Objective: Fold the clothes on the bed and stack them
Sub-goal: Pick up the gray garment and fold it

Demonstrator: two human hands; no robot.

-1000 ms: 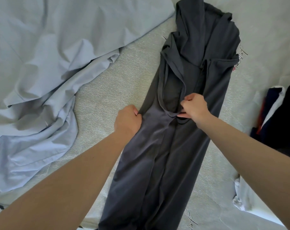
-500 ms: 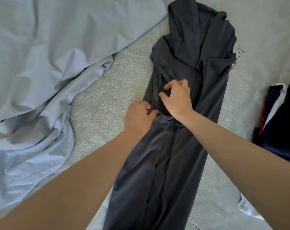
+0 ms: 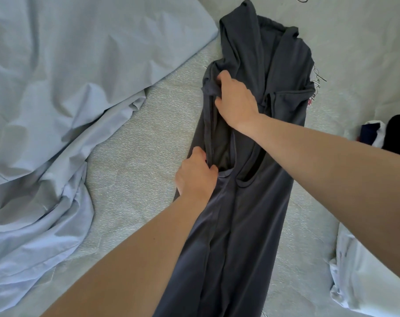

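- Lengthwise on the bed (image 3: 137,152), a dark garment (image 3: 251,225) lies half-folded.
- Left hand (image 3: 195,177) grips its side edge, likely anchoring it.
- Right hand (image 3: 235,99) clutches upper cloth, apparently tucking it inward.

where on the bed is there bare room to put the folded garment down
The widest bare patch of mattress lies between the rumpled light blue sheet and the dark grey garment. A narrower strip runs between the garment and the white cloth. It is crowded at the far right by the dark clothes.
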